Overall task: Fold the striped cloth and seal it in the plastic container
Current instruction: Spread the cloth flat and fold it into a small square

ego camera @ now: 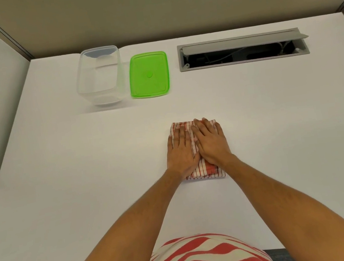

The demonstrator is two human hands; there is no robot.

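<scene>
White counter [83,164] carries the folded striped cloth [202,172] under your flat, spread left hand [181,151] and right hand [212,144]. Press evenly outward, square the edges, then carry it to the clear container [98,76] beside the green lid [149,74].

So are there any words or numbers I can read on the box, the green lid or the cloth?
No, there is nothing to read.
Clear container: no label or writing shows.
Green lid: only a small round bump in the middle, no letters visible.
Striped cloth: just red and white stripes, partly covered by the left hand and right hand.
</scene>
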